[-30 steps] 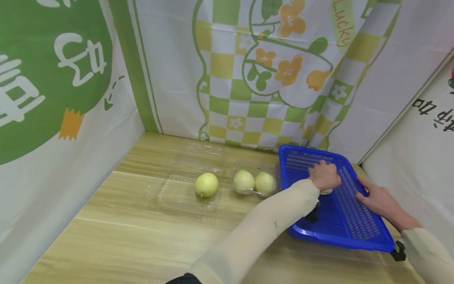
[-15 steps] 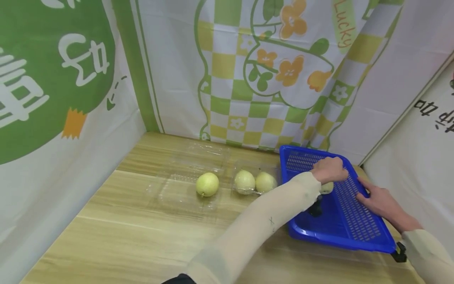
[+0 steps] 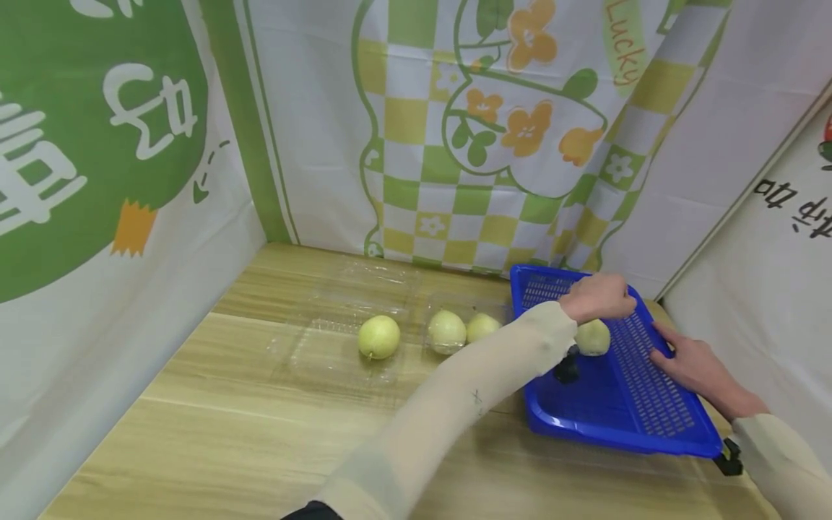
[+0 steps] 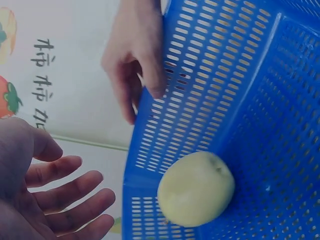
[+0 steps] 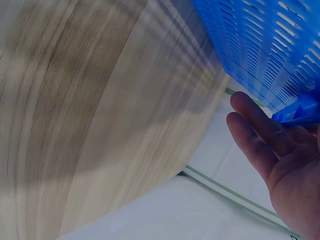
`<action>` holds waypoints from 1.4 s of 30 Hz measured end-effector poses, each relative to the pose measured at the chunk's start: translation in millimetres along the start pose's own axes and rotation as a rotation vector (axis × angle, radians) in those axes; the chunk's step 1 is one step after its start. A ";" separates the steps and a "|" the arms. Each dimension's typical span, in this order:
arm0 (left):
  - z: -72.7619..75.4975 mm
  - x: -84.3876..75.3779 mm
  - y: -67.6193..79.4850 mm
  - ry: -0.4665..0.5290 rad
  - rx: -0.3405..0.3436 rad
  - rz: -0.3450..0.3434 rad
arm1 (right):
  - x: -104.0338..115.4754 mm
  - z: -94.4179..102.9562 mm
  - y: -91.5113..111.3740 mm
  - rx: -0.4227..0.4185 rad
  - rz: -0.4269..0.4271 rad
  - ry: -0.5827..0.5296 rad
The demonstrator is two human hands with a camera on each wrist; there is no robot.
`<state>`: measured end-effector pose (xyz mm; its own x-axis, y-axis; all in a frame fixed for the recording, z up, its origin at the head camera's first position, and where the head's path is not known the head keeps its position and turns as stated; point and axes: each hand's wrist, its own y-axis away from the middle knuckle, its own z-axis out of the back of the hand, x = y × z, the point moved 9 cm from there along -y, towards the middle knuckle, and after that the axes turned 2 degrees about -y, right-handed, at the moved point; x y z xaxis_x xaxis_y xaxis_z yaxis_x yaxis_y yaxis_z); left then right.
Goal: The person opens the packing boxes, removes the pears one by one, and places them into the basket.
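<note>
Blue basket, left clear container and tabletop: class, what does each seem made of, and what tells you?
Blue basket: probably moulded plastic, slightly glossy, from its regular slots and highlights.
Left clear container: likely thin, shiny plastic, see-through with glints.
Tabletop: smooth wood or wood-look laminate; the streaky grain can't settle which.

A booth-like corner: a green-and-yellow checked white fabric hanging (image 3: pixel 481 159) at the far side, a green-printed white sheet (image 3: pixel 123 180) left and a black-lettered white sheet (image 3: pixel 760 289) right enclose a pale wood-grain tabletop (image 3: pixel 221 426).
</note>
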<state>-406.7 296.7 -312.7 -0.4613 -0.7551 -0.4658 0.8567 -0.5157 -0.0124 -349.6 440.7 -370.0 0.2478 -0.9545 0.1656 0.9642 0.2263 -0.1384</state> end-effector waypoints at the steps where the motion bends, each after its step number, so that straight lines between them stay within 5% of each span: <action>1: 2.5 -0.6 0.6 -0.005 -0.007 -0.007 | 0.1 0.0 0.3 0.000 -0.001 -0.004; 9: 22.6 -3.3 13.7 -0.023 -0.045 -0.074 | -1.2 4.7 -0.5 0.009 -0.024 -0.014; 23: 50.0 17.1 43.6 -0.054 -0.085 -0.181 | -0.4 1.8 -8.4 0.004 0.006 -0.017; 30: 70.2 27.6 59.2 -0.138 -0.164 -0.204 | -1.0 2.7 -4.1 0.013 0.023 -0.011; 42: 90.8 47.0 85.7 -0.285 -0.229 -0.384 | -1.8 -1.5 1.1 0.027 0.003 -0.017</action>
<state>-375.9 180.2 -255.3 -0.7691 -0.6256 -0.1309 0.6272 -0.6993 -0.3430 -349.1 442.4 -371.9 0.2523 -0.9505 0.1814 0.9655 0.2349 -0.1122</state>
